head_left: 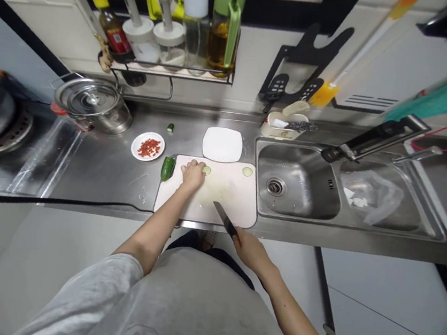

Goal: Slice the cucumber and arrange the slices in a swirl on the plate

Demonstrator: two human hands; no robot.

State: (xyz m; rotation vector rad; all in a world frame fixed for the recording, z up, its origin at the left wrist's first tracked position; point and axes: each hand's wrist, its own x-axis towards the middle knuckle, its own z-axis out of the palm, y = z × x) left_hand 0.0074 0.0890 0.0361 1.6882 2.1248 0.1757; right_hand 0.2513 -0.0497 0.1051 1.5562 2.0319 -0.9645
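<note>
My left hand is on the pale cutting board, its fingers closed over a piece of cucumber whose pale cut face shows at the right of the fingers. In my right hand is a kitchen knife, held by its dark handle, the blade pointing up and left over the board's front part, apart from the cucumber. A cut cucumber round lies at the board's far right corner. At the board's left edge rests a thick green cucumber chunk.
Behind the board stands a white square plate. To the left are a small plate with chopped red pieces, a cucumber end and a lidded steel pot. A double sink adjoins on the right. A black cable runs along the front edge.
</note>
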